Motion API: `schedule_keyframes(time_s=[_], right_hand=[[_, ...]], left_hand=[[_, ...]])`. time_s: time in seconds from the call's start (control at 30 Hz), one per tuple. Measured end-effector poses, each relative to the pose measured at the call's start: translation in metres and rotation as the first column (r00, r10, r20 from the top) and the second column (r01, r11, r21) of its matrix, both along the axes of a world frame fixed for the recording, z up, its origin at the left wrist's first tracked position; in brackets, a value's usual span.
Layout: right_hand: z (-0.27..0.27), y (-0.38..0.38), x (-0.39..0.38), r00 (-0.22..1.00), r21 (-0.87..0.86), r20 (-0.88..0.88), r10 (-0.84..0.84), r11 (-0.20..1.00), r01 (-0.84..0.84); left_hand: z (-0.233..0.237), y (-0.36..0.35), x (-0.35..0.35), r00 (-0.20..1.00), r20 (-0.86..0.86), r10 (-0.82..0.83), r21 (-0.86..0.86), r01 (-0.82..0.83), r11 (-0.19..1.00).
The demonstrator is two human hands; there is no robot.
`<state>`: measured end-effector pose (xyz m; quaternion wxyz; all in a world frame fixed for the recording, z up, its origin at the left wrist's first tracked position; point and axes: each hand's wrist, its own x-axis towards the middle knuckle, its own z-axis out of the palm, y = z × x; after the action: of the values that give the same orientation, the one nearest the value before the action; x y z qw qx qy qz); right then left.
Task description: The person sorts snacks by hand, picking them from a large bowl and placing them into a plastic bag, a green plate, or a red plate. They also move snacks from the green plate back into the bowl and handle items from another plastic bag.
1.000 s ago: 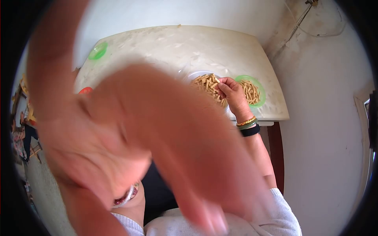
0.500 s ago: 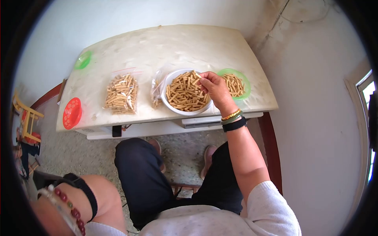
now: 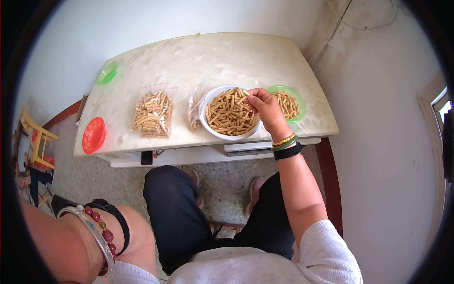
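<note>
Pinching a tan stick [image 3: 247, 93] between the thumb and fingertips of the right hand [image 3: 263, 105], above the right side of a white bowl [image 3: 231, 137] near the front edge of the table [image 3: 189, 61]. Holding the left hand [image 3: 56, 246] well apart from it, close to the camera at the lower left, with its fingers out of view, leaving its grip impossible to tell. Wearing a gold bracelet [image 3: 284, 140], a green bangle [image 3: 285, 144] and a black band [image 3: 288, 151] on the right wrist. Having more sticks [image 3: 227, 116] heaped in the bowl, and a green dish [image 3: 302, 106] of them just beside the right hand, toward the table's right edge. Seeing a crumpled clear bag [image 3: 193, 111] just beside the bowl's left rim, and a full bag of sticks [image 3: 152, 113] farther left, near the front edge. Facing a red dish [image 3: 94, 136] by the front left corner and a second green dish [image 3: 108, 73] by the left edge, toward the back left corner.
</note>
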<state>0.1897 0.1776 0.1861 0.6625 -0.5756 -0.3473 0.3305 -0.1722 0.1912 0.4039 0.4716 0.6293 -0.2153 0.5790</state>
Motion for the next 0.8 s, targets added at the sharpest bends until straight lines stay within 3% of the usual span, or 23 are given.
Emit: schedule_keyframes(time_s=[0.8], right_hand=[[0.0,0.003,-0.001,1.0,-0.03,0.03,-0.009,0.999,0.01]], left_hand=[[-0.008,-0.01,0.008,0.993,0.004,-0.117,0.07,0.117,0.991]])
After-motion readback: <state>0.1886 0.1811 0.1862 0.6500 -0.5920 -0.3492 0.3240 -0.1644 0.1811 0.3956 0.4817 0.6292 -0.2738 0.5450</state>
